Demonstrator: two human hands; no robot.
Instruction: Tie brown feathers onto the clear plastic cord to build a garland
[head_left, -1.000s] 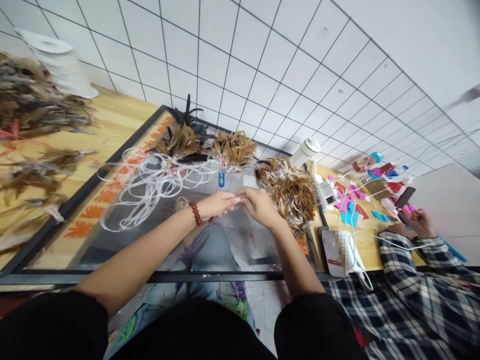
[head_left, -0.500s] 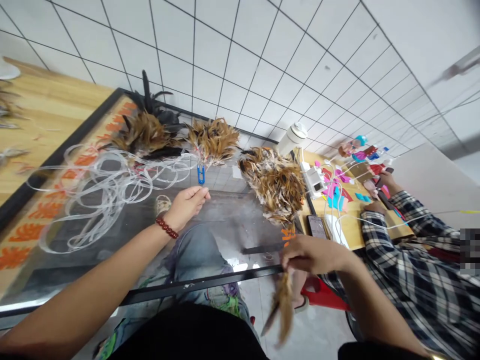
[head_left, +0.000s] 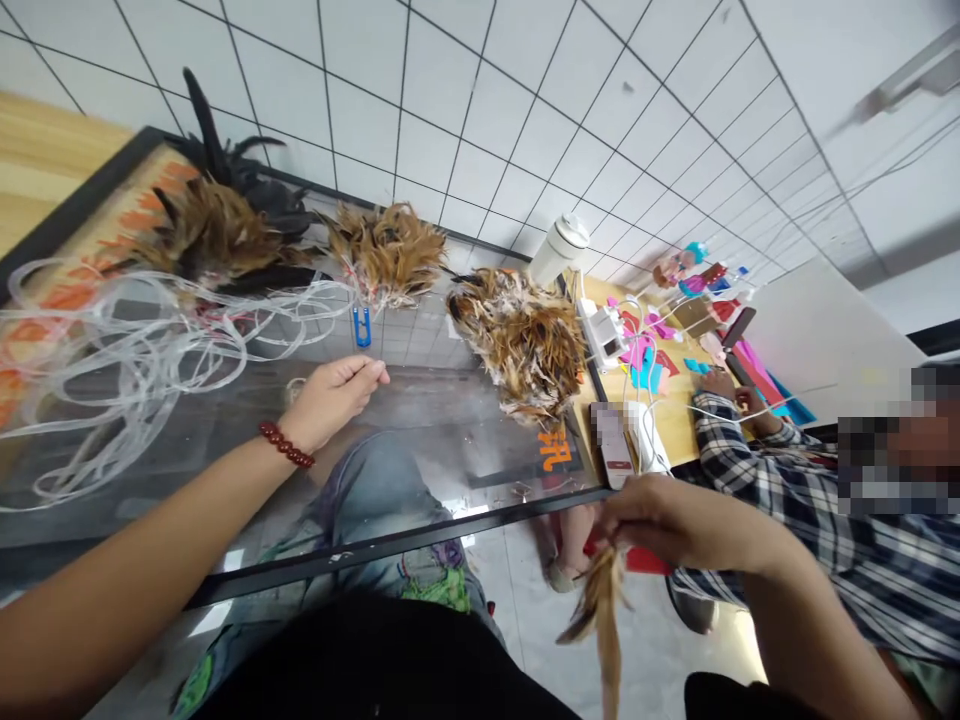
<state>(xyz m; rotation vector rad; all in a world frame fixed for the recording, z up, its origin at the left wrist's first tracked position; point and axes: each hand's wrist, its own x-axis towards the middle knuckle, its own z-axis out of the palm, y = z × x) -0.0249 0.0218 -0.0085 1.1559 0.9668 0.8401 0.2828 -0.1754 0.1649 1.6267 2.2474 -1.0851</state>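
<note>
In the head view, the right hand pinches a small bunch of brown feathers just past the near edge of the glass tabletop. Its fingertips are closed on the quills, hiding them, and the longest feather runs down to the picture's bottom edge. The left hand is above the glass tabletop with thumb and fingers drawn together; whether anything thin sits between them I cannot tell.

Translucent, ribbon-like loops tangle over the left of the glass tabletop, cut off by the picture's edge. Toward its far side lie a tuft with stiff black plumes, a fluffy brown tuft and a smooth blue U-shaped tool. At its right, a shaggy feather pile covers the foot of a white cylindrical bottle. Beyond its right edge, a phone's screen is pixelated and a plaid sleeve shows woven checks.
</note>
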